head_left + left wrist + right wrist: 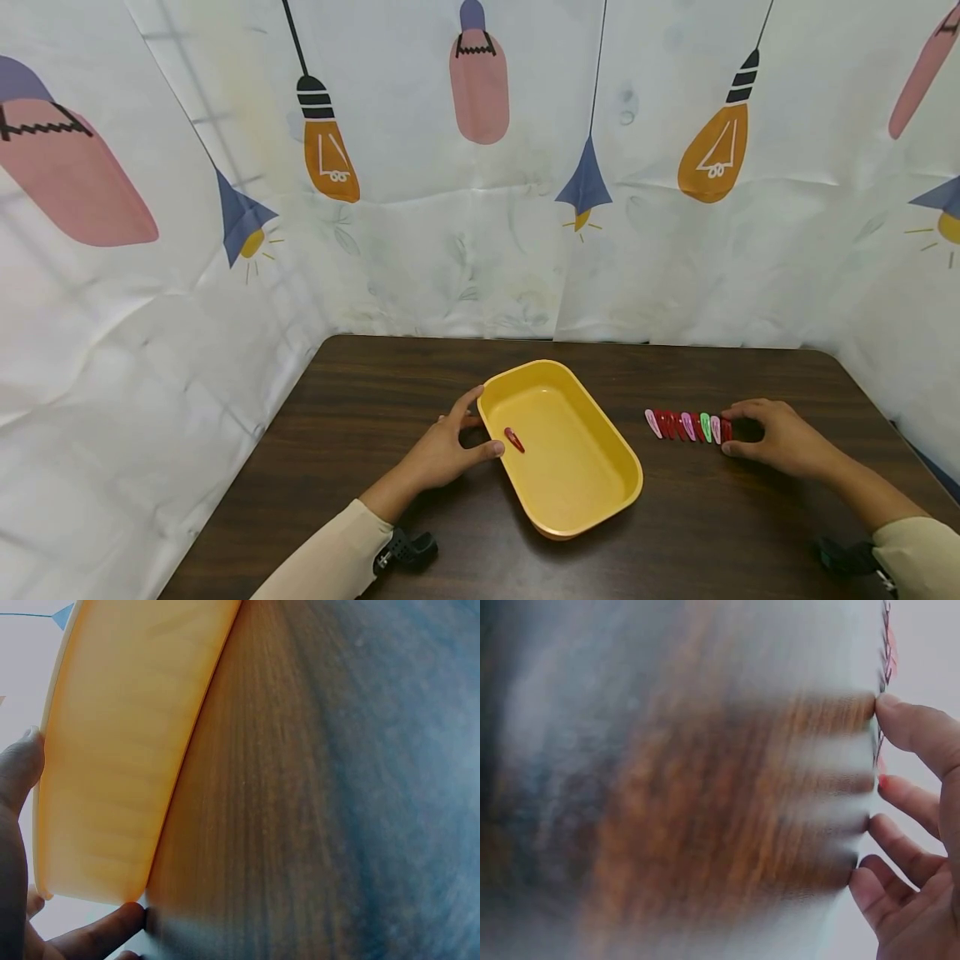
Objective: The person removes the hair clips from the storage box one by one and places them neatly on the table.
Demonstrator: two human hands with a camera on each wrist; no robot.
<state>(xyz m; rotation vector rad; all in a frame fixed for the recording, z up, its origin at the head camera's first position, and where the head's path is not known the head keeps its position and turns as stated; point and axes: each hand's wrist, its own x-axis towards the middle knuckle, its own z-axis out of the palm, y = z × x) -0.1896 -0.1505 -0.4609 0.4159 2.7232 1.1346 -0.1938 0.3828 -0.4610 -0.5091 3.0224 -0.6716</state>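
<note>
A yellow plastic tray (pixel 570 433) stands at the middle of the table, with one red hair clip (pixel 514 440) lying inside near its left side. My left hand (pixel 442 450) holds the tray at its far left corner, thumb over the left rim and index finger at the corner. To the right lies a row of hair clips (pixel 687 426) in pink, red, purple and green, side by side. At the row's right end my right hand (pixel 776 437) has thumb and index finger at the two ends of a red clip (pixel 726 430). The right wrist view shows the clips (pixel 887 652) edge-on.
The dark brown wooden table (pixel 390 375) reaches back to a white curtain (pixel 420 267) printed with lamps and bulbs. Dark straps (pixel 408 550) sit on both wrists.
</note>
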